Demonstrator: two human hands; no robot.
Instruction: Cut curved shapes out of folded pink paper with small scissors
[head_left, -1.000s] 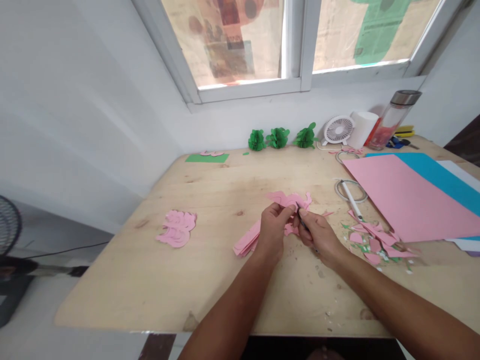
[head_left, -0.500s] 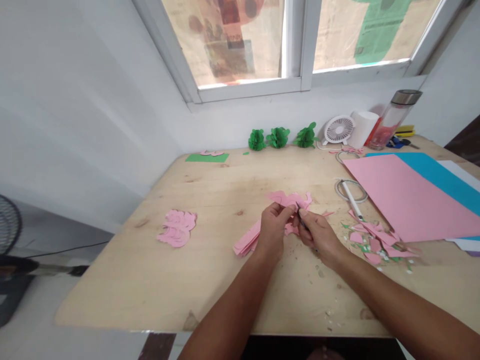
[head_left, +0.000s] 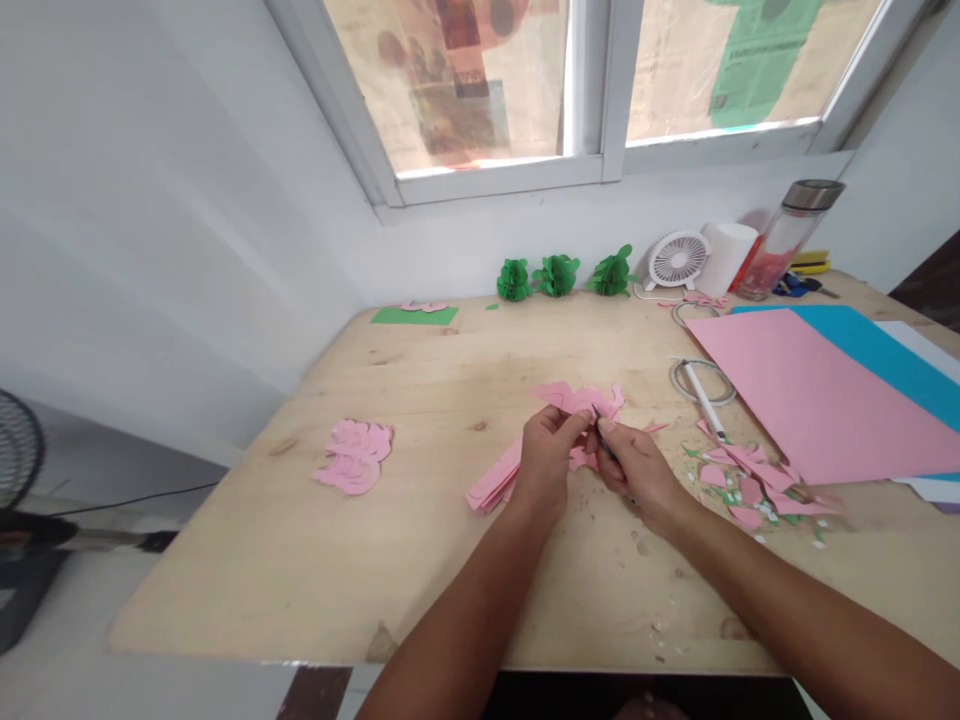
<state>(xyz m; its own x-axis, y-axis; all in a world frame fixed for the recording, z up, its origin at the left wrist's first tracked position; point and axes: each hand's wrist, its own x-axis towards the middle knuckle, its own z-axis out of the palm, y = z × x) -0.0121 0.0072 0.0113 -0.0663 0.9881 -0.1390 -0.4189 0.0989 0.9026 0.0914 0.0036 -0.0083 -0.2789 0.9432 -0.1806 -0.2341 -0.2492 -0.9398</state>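
Over the middle of the wooden table, my left hand [head_left: 550, 452] pinches a partly cut piece of pink paper [head_left: 585, 399]. My right hand [head_left: 640, 468] is closed on small dark scissors [head_left: 606, 447], whose tip is at the edge of the pink paper; the handles are mostly hidden by my fingers. Folded pink strips [head_left: 495, 482] lie on the table beside my left wrist. Farther left rests a group of cut pink scalloped shapes [head_left: 354, 457]. Pink and green scraps [head_left: 754, 485] are heaped to the right of my right hand.
Pink sheets [head_left: 832, 400] overlap blue ones on the right, beside a white pen [head_left: 705, 400]. Along the wall stand green paper figures [head_left: 556, 275], a small white fan [head_left: 678, 260] and a glass bottle [head_left: 791, 240]. A green strip [head_left: 414, 316] lies at the back left.
The scissors' blades look slightly different at the paper's edge. Both hands are in nearly the same place.
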